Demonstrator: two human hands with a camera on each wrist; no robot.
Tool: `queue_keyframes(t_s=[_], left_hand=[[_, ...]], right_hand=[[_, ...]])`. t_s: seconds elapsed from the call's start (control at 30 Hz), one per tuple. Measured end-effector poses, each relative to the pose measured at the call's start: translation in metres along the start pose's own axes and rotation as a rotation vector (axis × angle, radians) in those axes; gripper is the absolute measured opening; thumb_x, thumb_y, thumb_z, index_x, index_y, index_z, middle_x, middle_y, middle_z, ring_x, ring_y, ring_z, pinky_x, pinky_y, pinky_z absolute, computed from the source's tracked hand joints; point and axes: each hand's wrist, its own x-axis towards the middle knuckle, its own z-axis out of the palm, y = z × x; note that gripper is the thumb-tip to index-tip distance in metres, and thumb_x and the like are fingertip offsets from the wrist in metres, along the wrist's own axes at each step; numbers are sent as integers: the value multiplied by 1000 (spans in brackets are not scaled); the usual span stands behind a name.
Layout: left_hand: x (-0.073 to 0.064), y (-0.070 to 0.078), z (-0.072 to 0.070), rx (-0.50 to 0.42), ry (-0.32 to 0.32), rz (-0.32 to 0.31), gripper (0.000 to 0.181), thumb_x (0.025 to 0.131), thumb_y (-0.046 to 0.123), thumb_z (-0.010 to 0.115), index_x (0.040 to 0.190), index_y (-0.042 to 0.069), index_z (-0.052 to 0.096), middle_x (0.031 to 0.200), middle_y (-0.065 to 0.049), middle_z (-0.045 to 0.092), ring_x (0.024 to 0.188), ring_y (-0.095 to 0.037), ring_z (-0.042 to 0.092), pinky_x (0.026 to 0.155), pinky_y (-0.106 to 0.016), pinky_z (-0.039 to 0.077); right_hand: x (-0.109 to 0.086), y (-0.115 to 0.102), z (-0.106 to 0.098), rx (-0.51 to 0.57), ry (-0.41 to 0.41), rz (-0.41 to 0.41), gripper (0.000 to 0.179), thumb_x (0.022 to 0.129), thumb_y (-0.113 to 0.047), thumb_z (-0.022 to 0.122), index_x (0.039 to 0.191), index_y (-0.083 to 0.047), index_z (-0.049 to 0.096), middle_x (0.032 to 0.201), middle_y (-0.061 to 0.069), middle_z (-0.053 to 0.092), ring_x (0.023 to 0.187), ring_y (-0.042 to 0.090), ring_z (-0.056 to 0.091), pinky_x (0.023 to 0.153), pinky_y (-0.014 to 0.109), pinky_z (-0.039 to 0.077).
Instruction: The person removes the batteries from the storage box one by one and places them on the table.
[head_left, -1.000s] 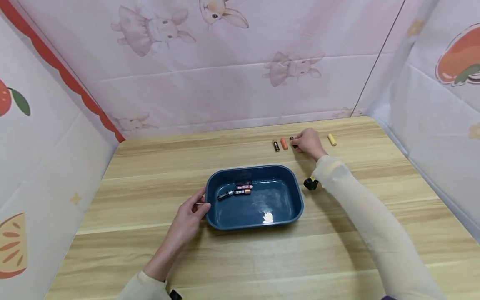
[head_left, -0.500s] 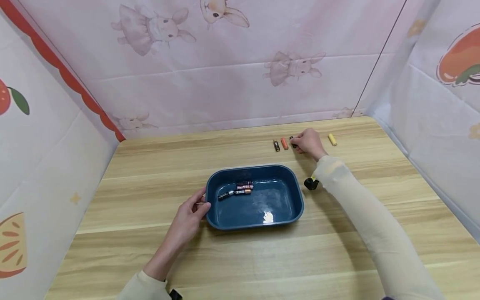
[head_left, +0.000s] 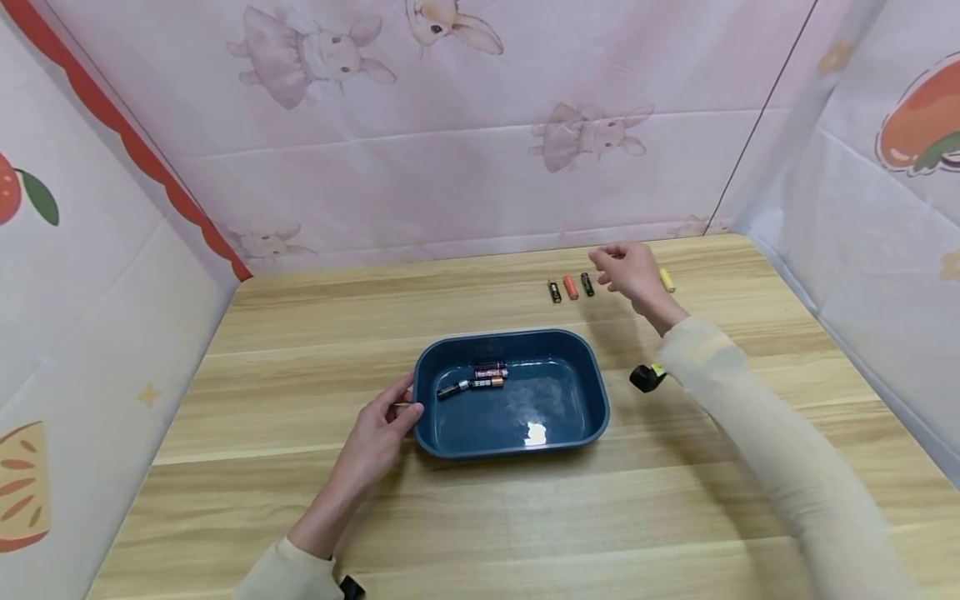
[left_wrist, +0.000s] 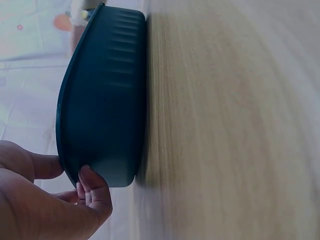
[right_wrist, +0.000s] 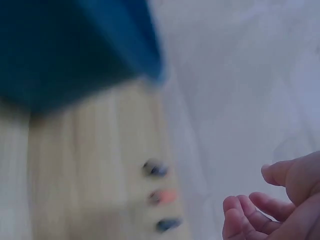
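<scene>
Head view: right hand [head_left: 630, 270] empty, fingers parted; left hand [head_left: 378, 429] pinching bin [head_left: 551, 402] rim. Batteries [head_left: 587, 285] likely rigid, slick; pinch mid-barrel.

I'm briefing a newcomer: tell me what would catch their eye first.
First, the blue tray in the middle of the table, small batteries lying in its left half and the left hand at its left end. Then the orange battery near the table's far edge, vivid between two dark batteries, left of the right hand.

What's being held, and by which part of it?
The left grip holds the rectangular dark-blue tray by its left end, at the rim; the right grip holds nothing.
</scene>
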Motion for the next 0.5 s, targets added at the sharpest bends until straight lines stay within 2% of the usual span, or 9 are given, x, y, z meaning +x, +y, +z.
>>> queue_keyframes(t_s=[0.1,0.27,0.5], left_hand=[[0,0,-1,-3,-4,-3,52,108,13,55,159,12,42,127,-12,53,108,-25,51,90,-32,50],[0,0,-2,-14,-19,-10,53,109,14,54,159,13,40,128,-12,52,110,-26,51,92,-33,50],[-1,1,-4,-31,-25,-1,53,108,13,54,159,11,40,127,-12,52,109,-25,51,91,-30,51]], right_hand=[[-17,-22,-2,60,-24,-31,47,106,-35,59,136,1,62,119,20,65,84,16,68,67,21,56],[-46,-52,5,128,-95,-96,45,106,-31,61,134,3,63,113,16,66,83,16,68,68,23,57],[-73,-68,35,198,-221,-111,38,105,-25,63,127,6,65,107,15,67,89,28,68,76,33,60]])
